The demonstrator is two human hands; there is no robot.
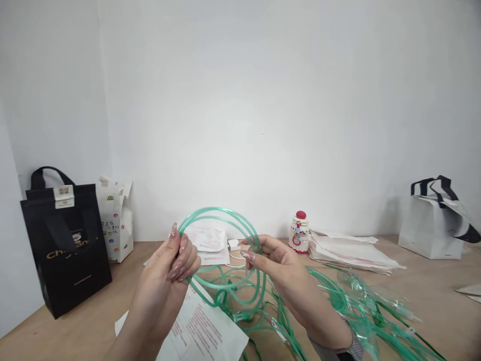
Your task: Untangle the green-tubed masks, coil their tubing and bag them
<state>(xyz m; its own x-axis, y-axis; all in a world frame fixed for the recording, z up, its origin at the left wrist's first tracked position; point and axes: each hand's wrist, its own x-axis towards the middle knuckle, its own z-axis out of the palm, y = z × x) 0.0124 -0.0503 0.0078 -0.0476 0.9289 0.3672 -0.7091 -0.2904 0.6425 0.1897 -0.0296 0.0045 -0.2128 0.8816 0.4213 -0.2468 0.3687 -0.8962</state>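
Observation:
Coiled green plastic tubing (220, 213) hangs in several loops between my two hands, raised above the table. My left hand (175, 263) is closed around the left side of the coil, thumb up. On the other side, the thumb and fingers of my right hand (272, 258) pinch the loops. Beneath the coil lies a tangle of green tubing and clear green-tinted mask parts (244, 316), partly covered by the loops. A white printed paper wrapper (206, 328) rests under my left wrist.
More green tubing with clear masks (370, 321) lies at right. Behind stand a white jar with a red knob (299, 233), stacked white wrappers (345, 249) and a white charger (234, 244). A black bag (67, 250) and a printed paper bag (116, 225) stand left, a white bag (428, 230) right.

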